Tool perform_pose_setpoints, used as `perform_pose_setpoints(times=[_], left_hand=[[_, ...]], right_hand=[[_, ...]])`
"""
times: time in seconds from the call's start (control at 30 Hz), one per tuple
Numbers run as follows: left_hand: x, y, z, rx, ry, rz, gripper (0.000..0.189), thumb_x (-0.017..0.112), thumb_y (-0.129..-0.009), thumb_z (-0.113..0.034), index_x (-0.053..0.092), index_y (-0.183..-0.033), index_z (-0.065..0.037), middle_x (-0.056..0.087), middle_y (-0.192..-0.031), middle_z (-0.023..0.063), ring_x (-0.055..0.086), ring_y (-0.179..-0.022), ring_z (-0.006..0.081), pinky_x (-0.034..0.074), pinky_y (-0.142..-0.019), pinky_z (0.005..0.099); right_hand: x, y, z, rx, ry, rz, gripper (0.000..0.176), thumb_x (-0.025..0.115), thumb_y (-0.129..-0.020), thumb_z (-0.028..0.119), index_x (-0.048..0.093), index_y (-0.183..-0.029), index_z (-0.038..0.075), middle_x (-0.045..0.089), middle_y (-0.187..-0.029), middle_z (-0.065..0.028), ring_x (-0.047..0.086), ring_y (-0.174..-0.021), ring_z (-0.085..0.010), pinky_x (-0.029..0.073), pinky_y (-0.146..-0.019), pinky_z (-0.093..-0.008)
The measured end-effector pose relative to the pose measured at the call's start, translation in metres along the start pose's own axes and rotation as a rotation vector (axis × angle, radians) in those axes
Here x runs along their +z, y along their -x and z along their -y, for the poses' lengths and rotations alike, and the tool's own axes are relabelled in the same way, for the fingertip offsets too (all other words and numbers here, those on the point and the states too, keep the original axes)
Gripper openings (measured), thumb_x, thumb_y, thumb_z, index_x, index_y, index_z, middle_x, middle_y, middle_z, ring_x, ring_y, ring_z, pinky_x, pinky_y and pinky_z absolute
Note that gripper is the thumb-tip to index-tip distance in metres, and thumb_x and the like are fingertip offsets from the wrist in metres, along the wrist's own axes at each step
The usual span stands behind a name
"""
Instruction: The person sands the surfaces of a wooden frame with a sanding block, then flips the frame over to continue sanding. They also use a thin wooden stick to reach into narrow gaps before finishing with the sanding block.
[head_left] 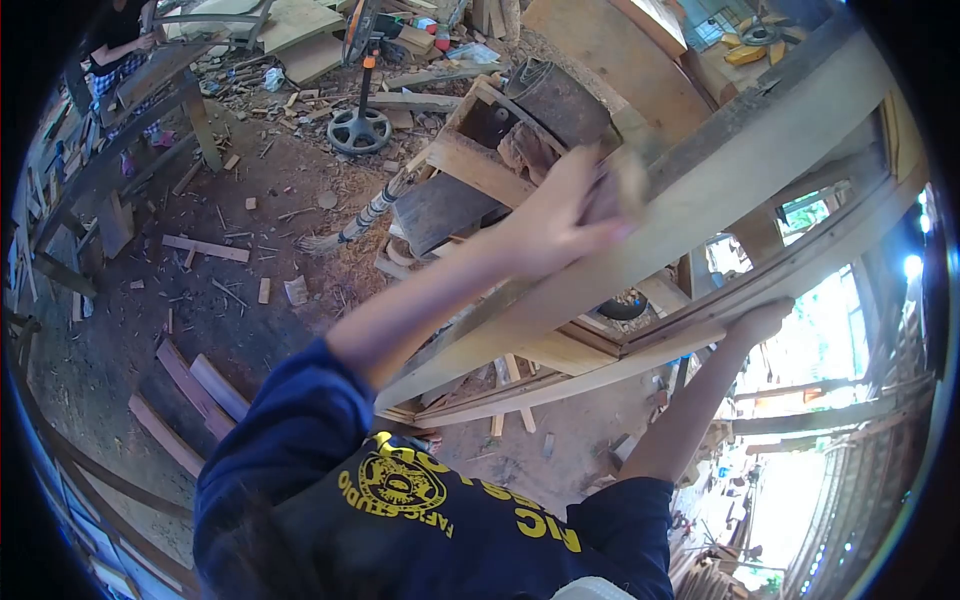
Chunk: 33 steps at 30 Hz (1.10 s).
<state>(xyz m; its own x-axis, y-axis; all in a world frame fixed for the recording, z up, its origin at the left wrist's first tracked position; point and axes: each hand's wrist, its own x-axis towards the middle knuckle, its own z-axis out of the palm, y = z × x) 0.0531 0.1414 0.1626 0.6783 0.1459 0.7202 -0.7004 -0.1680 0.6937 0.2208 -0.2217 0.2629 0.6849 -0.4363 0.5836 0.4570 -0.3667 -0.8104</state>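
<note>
A large wooden frame (740, 190) of pale boards slants across the view in front of me, from lower middle to upper right. On its broad upper board, my left hand (565, 225) is closed around a brown block (604, 197), both smeared by motion. The block lies against the board's face near its far edge. My right hand (762, 322) curls over the outer rail (650, 345) of the same frame, its fingertips partly hidden. Behind my left hand is a wooden box-like stand (480, 170) with dark sheets around it.
A fan stand with a round black base (360, 131) stands on the littered floor. Nearby lies a striped-handled broom (370, 213). Curved wooden pieces (190, 385) lie at left. Another person (115, 60) is beside a wooden bench (150, 120). Wood scraps and boards (300, 40) pile up behind.
</note>
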Motion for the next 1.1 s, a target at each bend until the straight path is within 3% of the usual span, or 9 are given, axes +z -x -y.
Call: perform_pose_setpoints(times=[0.2,0.33,0.47,0.5,0.63,0.7,0.9,0.97,1.1], left_hand=[[0.024,0.274,0.118,-0.408,0.268,-0.053,0.088,0.064,-0.086,-0.044,0.02,-0.145,0.004,0.039,-0.136,0.0217,0.036,-0.132,0.0311,0.025,-0.112,0.0412],[0.02,0.223,0.109,-0.242,0.104,-0.031,0.083,0.063,-0.088,-0.038,0.019,-0.145,0.004,0.039,-0.136,0.0224,0.037,-0.131,0.0312,0.025,-0.112,0.0414],[0.001,0.018,0.043,0.135,0.063,0.031,0.08,0.064,-0.092,-0.041,0.025,-0.141,0.009,0.043,-0.132,0.0256,0.043,-0.125,0.0304,0.034,-0.107,0.0399],[-0.003,-0.023,-0.001,-0.047,-0.006,0.018,0.079,0.064,-0.091,-0.046,0.03,-0.136,0.01,0.045,-0.129,0.0266,0.045,-0.123,0.0297,0.037,-0.105,0.0392],[0.006,-0.126,-0.035,0.011,0.22,0.017,0.079,0.065,-0.089,-0.051,0.037,-0.13,0.011,0.046,-0.13,0.028,0.048,-0.121,0.0313,0.039,-0.102,0.0393],[0.012,-0.148,-0.042,0.219,0.494,0.005,0.061,0.057,-0.099,-0.037,0.035,-0.131,0.01,0.049,-0.124,0.0189,0.052,-0.111,0.0255,0.044,-0.096,0.0357],[0.008,-0.13,-0.038,0.237,0.518,0.051,0.066,0.057,-0.098,-0.043,0.035,-0.133,0.008,0.051,-0.123,0.017,0.052,-0.109,0.0204,0.046,-0.094,0.0327],[0.003,-0.084,-0.027,0.137,0.115,-0.029,0.081,0.065,-0.089,-0.05,0.035,-0.133,0.011,0.044,-0.133,0.0291,0.046,-0.123,0.0319,0.037,-0.104,0.0398],[0.005,0.072,0.052,-0.029,-0.024,0.017,0.077,0.061,-0.093,-0.031,0.02,-0.146,0.006,0.04,-0.14,0.0252,0.038,-0.134,0.0316,0.028,-0.112,0.0411]], right_hand=[[0.004,0.009,0.013,0.053,-0.019,-0.035,0.067,0.027,-0.101,0.045,0.055,-0.125,-0.012,0.064,-0.116,-0.0238,0.066,-0.102,-0.0342,0.056,-0.089,-0.0432],[-0.005,-0.012,-0.013,-0.074,0.047,-0.034,0.066,0.028,-0.101,0.044,0.055,-0.124,-0.012,0.064,-0.115,-0.0237,0.066,-0.102,-0.0344,0.056,-0.087,-0.0428],[-0.001,-0.011,-0.015,-0.003,-0.011,-0.039,0.061,0.031,-0.101,0.041,0.056,-0.125,-0.009,0.063,-0.119,-0.0234,0.063,-0.106,-0.0326,0.053,-0.089,-0.042],[-0.002,-0.012,-0.014,0.01,-0.019,-0.043,0.059,0.032,-0.101,0.04,0.056,-0.125,-0.008,0.062,-0.12,-0.0233,0.062,-0.106,-0.0321,0.052,-0.09,-0.0418],[0.002,0.004,0.006,0.051,0.031,-0.08,0.061,0.033,-0.099,0.041,0.057,-0.123,-0.01,0.062,-0.119,-0.0251,0.062,-0.106,-0.0336,0.049,-0.09,-0.0427],[0.003,0.005,0.006,0.045,0.028,-0.084,0.061,0.033,-0.098,0.041,0.056,-0.123,-0.01,0.062,-0.119,-0.0246,0.062,-0.105,-0.0332,0.049,-0.09,-0.0425],[0.002,0.007,0.004,-0.041,0.059,-0.097,0.061,0.035,-0.1,0.042,0.056,-0.123,-0.01,0.061,-0.12,-0.0222,0.06,-0.105,-0.0304,0.048,-0.09,-0.0415],[0.002,0.008,0.005,-0.031,0.024,-0.08,0.06,0.035,-0.1,0.042,0.056,-0.123,-0.01,0.062,-0.119,-0.0214,0.06,-0.105,-0.03,0.048,-0.09,-0.041],[0.003,0.008,0.009,-0.063,-0.025,-0.081,0.061,0.036,-0.099,0.044,0.059,-0.118,-0.01,0.064,-0.115,-0.0216,0.061,-0.104,-0.0308,0.047,-0.09,-0.0417]])
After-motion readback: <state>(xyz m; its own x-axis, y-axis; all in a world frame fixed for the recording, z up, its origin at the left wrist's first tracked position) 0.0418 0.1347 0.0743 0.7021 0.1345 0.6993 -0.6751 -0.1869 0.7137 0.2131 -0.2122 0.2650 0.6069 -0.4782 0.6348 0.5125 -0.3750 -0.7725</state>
